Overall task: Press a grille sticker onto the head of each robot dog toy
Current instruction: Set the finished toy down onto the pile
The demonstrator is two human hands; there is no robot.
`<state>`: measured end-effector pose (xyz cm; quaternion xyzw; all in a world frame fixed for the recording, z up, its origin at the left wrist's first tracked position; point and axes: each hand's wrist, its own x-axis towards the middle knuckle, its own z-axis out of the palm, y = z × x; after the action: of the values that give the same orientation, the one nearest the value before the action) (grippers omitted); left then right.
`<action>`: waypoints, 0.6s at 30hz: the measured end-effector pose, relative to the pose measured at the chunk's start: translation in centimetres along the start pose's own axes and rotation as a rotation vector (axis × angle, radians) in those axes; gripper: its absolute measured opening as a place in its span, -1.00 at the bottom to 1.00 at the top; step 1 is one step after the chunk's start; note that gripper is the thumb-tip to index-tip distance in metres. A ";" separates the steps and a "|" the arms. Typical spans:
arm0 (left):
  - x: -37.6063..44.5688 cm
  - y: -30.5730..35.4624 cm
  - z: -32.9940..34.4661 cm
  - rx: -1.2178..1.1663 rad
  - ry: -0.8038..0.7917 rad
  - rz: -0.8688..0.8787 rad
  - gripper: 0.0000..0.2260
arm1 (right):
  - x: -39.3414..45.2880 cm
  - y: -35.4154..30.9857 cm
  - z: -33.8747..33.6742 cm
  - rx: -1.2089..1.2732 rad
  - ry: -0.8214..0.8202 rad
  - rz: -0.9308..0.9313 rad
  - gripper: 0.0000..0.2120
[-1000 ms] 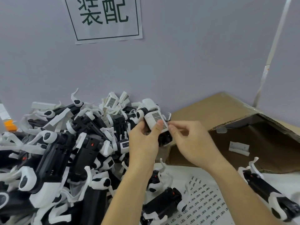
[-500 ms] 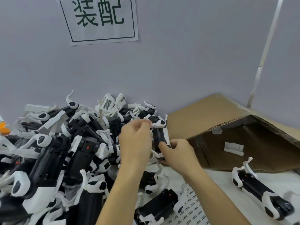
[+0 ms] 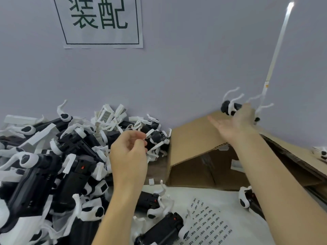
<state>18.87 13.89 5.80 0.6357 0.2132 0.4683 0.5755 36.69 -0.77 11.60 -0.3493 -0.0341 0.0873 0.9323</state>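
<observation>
a robot dog toy [image 3: 231, 108], judged light, rigid and best held by its black body rather than its thin white legs, is seen airborne beyond the open, empty right hand [image 3: 233, 124] above the cardboard box [image 3: 192, 137], while the left hand [image 3: 129, 154] is loosely curled, holding nothing visible.

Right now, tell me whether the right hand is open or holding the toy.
Open. The right hand has its fingers spread above the cardboard box, and the robot dog toy is blurred in mid-air beyond it.

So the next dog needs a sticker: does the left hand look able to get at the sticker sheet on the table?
Probably yes. The left hand holds nothing and hovers over the toy pile; the sticker sheet lies flat below to its right, top uncovered, with only a toy dog at its near edge.
</observation>
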 end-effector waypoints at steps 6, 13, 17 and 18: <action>0.2 -0.6 0.1 0.057 -0.086 0.004 -0.69 | -4.6 5.3 -1.7 -0.422 -0.181 0.180 -0.78; 1.2 -2.8 -1.5 0.684 -0.386 0.011 -0.77 | -7.4 9.0 -4.7 -1.391 -0.738 0.122 -0.79; 1.2 -2.7 -1.7 0.634 -0.297 0.077 -0.72 | -7.0 11.4 -4.7 -1.543 -0.671 -0.145 -0.78; 1.2 -2.5 -1.9 0.582 -0.231 0.097 -0.72 | -6.8 11.9 -4.4 -1.520 -0.650 -0.192 -0.79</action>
<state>18.57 16.50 3.72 0.8321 0.2408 0.3391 0.3670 28.89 3.96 0.47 -0.8366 -0.3810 0.0573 0.3895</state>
